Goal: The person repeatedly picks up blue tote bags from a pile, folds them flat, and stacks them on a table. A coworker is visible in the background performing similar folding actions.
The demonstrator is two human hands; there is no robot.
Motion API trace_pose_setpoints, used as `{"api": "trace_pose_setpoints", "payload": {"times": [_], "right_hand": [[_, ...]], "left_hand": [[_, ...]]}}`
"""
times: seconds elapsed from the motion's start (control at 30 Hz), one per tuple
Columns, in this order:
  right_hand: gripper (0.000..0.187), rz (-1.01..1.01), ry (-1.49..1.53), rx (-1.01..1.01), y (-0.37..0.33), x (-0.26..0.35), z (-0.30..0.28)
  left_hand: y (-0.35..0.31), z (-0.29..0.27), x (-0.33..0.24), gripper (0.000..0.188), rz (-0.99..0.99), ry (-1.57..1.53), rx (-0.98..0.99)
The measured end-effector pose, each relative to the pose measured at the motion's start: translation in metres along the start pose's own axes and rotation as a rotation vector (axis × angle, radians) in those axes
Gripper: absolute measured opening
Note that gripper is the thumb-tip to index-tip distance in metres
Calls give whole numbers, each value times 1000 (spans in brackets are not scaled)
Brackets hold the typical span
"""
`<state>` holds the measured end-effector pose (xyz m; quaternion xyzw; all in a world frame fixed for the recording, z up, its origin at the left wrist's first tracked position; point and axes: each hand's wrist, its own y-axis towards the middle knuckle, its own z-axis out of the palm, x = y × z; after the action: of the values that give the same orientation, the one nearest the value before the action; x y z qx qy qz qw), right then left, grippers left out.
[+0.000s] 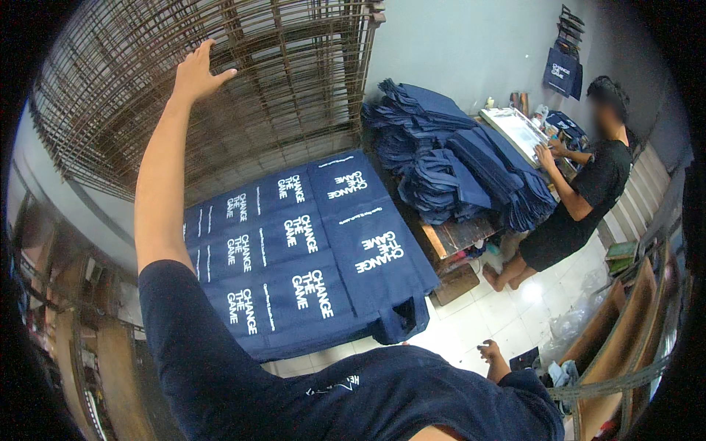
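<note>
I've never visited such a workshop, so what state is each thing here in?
Left hand: raised, open, thumb spread
Right hand: lowered, fingers loosely bent
Wire racks: stacked in layers
Printed bags: laid flat in rows
Bag pile: heaped, overlapping
Wall bag: hanging
Co-worker: standing

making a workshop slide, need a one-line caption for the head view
Bare left hand raised by brown metal wire racks, white-printed navy fabric bags spread flat below.

My left hand (197, 73) is at the wire rack (294, 51); spread bags (320, 250) lie before the rack, heaped bags (456, 158) right, a co-worker (599, 176) farther right.
</note>
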<state>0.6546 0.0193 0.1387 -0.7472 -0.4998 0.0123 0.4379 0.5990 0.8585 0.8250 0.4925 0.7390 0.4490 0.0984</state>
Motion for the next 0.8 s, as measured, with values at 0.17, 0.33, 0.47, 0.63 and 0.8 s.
{"api": "trace_pose_setpoints", "payload": {"times": [0.17,0.33,0.47,0.63,0.8], "right_hand": [[52,-1,28,-12,22,5,-23],[44,-181,346,-33,-3,84,-44],[39,-268,595,-39,-16,159,-69],[26,-453,894,-105,21,226,-99],[19,-649,1272,164,40,298,-143]], "left_hand": [[7,-13,-14,95,-164,-74,216],[5,-26,-19,96,-331,-203,300],[-10,-37,-29,97,-346,-299,217],[-19,-35,-24,76,-498,-571,183],[-43,-33,-35,46,-482,-371,71]]}}
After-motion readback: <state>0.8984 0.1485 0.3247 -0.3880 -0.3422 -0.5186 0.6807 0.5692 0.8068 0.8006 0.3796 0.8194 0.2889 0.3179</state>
